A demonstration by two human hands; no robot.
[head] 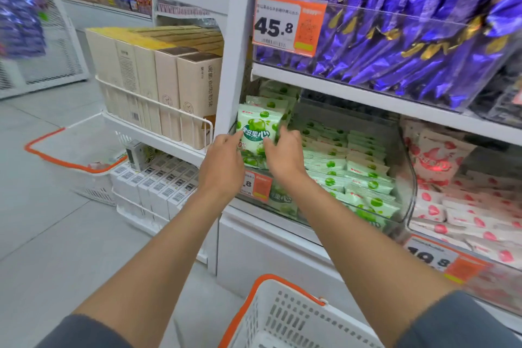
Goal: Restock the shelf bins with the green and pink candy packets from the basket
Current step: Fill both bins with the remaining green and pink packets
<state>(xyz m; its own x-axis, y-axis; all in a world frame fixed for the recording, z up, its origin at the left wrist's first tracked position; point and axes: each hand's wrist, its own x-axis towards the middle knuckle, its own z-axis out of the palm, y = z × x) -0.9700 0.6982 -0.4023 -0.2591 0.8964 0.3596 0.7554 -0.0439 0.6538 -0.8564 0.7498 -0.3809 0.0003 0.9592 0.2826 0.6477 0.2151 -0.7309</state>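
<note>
A green candy packet stands upright at the left front of the clear shelf bin, which holds several rows of green packets. My left hand grips the packet's left edge and my right hand grips its right edge. More green packets stand behind it. To the right, a second bin holds pink candy packets. A white basket with an orange rim is below my arms; its inside is mostly out of view.
Purple bags fill the bin on the shelf above, behind a 45.8 price tag. Beige boxes sit on a wire rack to the left. A second orange-rimmed basket stands on the grey floor beyond them.
</note>
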